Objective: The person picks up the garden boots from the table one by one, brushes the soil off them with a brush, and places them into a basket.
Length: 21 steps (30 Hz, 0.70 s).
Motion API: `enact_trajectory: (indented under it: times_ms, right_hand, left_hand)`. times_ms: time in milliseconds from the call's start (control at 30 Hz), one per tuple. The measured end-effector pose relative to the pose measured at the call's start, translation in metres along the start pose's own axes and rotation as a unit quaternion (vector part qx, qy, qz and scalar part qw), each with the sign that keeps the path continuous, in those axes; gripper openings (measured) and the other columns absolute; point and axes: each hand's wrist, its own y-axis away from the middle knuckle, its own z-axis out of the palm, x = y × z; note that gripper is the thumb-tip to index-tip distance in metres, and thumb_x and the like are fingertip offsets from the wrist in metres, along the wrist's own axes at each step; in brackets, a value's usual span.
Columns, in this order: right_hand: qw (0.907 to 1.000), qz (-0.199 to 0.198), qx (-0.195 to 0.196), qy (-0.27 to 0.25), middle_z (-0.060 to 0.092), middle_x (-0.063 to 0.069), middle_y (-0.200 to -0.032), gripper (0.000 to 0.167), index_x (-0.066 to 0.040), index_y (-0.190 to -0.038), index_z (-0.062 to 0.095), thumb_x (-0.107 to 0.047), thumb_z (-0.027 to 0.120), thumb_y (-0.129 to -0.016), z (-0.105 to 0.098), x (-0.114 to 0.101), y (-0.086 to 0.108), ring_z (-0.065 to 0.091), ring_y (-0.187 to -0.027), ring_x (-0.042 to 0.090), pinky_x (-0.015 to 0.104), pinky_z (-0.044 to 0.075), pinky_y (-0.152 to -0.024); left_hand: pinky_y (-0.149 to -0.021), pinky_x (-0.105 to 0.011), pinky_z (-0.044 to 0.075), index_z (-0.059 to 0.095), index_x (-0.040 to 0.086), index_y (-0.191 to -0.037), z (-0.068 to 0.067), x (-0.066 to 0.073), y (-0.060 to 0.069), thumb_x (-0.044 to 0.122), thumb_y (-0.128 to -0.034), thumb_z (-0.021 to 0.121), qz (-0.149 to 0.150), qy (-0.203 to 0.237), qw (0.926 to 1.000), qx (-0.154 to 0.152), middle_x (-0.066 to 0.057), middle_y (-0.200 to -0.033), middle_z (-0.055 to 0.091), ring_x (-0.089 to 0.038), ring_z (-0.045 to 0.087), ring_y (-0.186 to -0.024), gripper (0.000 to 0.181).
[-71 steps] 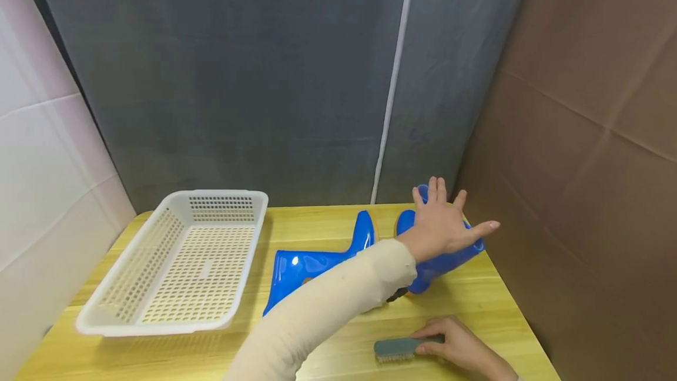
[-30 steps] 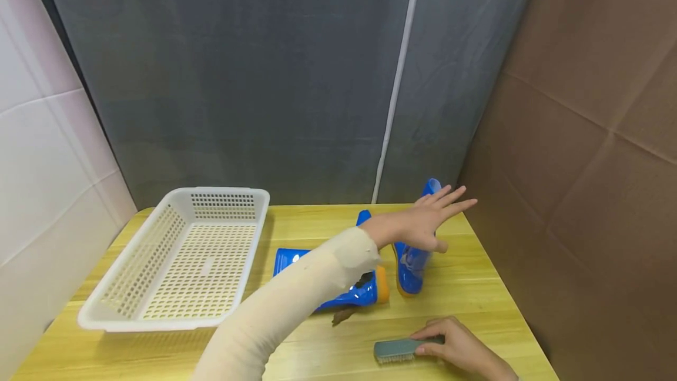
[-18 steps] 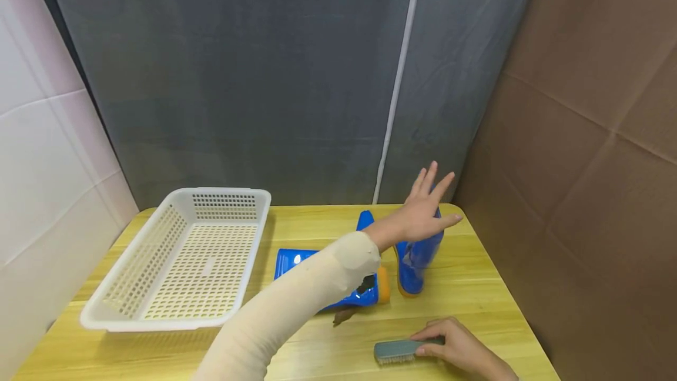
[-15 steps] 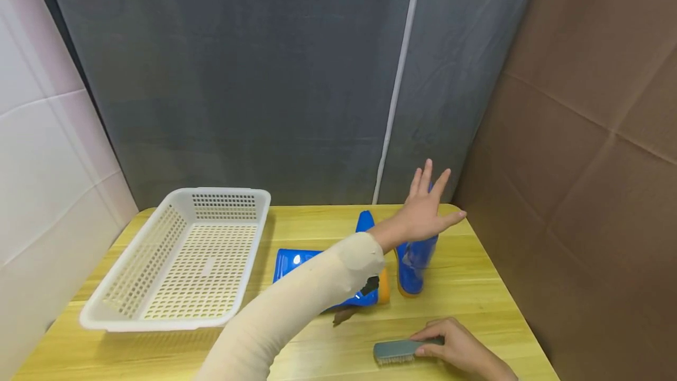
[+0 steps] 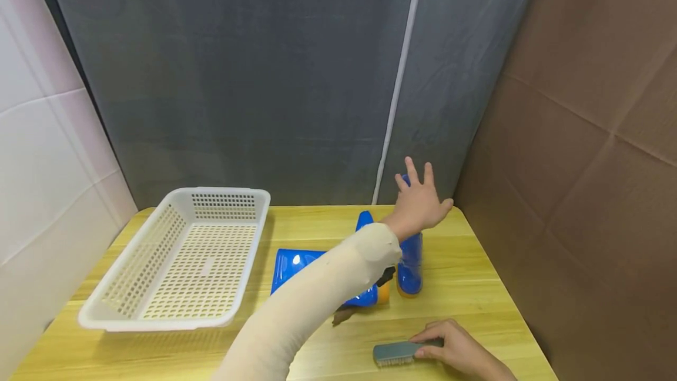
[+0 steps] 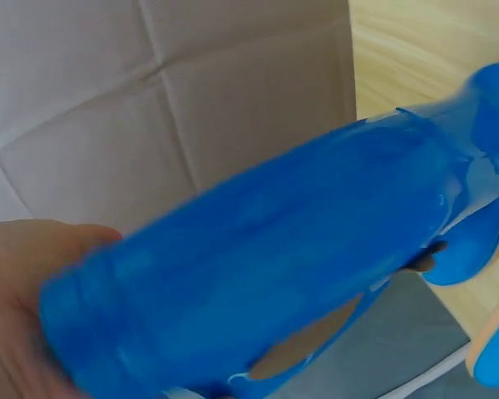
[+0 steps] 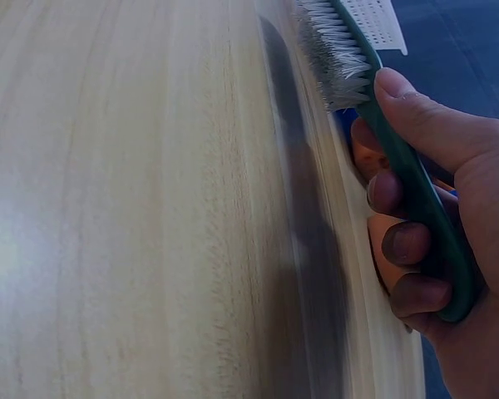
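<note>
My left hand point(image 5: 418, 204) is at the top of a raised blue rubber boot point(image 5: 410, 263), its fingers spread and straight. In the left wrist view that boot point(image 6: 258, 249) slants across the picture, its upper end against the hand, with a brown patch along one side. A second blue boot point(image 5: 298, 260) lies on its side to the left, partly behind my sleeve, its sole edge orange. Near the front, my right hand point(image 5: 457, 348) grips the handle of a green scrub brush point(image 5: 394, 353), bristles down. The right wrist view shows fingers curled round the brush handle point(image 7: 420, 199).
A white perforated plastic basket point(image 5: 243, 275) sits at the left of the wooden table point(image 5: 476, 304). A brown piece or stain point(image 5: 344, 314) lies by the fallen boot. Dark cloth point(image 5: 238, 75) hangs behind, brown cloth point(image 5: 597, 163) at the right.
My left hand and the top of the raised boot have swung left over the last second. Earlier the boot leaned more to the right. The right hand and brush have stayed almost still.
</note>
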Motion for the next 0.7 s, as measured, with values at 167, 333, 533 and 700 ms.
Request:
enact_trajectory:
  times_ms: [167,333,533,700]
  right_hand:
    - [0.9999,-0.009,-0.003,0.011,0.072,-0.004,-0.096,0.028,-0.017,-0.114,0.076,-0.033,0.067,-0.092,-0.001,0.003,0.001,0.062,-0.079,0.000,0.021,0.053,-0.067]
    - [0.9997,-0.014,-0.001,0.020,0.073,-0.006,-0.096,0.029,-0.019,-0.114,0.076,-0.035,0.067,-0.092,-0.001,0.004,0.002,0.063,-0.081,0.000,0.021,0.053,-0.068]
    - [0.9999,-0.007,-0.006,0.012,0.074,-0.005,-0.100,0.029,-0.019,-0.115,0.075,-0.034,0.067,-0.093,-0.001,0.004,0.003,0.065,-0.084,0.001,0.021,0.055,-0.071]
    - [0.9999,-0.001,-0.004,0.015,0.074,-0.005,-0.101,0.029,-0.020,-0.115,0.076,-0.035,0.067,-0.092,0.000,0.005,0.004,0.066,-0.085,0.001,0.021,0.055,-0.072]
  left_hand:
    - [-0.121,-0.043,0.034,0.000,0.023,-0.161,0.008,0.003,0.006,0.058,-0.0978,0.048,0.053,-0.132,0.9898,0.009,-0.014,-0.167,-0.013,-0.046,0.016,-0.152,0.086]
    - [-0.122,-0.043,0.032,0.004,0.026,-0.161,0.015,0.000,0.015,0.055,-0.0976,0.050,0.146,-0.238,0.9599,0.023,-0.008,-0.169,-0.005,-0.038,0.028,-0.151,0.084]
    - [-0.120,-0.042,0.037,0.010,0.029,-0.160,0.020,-0.010,0.024,0.056,-0.0966,0.052,0.223,-0.279,0.9336,0.028,-0.003,-0.170,0.003,-0.026,0.044,-0.143,0.081]
    - [-0.116,-0.040,0.041,0.015,0.029,-0.160,0.020,-0.017,0.029,0.051,-0.0976,0.054,0.259,-0.267,0.9283,0.017,-0.002,-0.169,0.011,-0.025,0.048,-0.139,0.077]
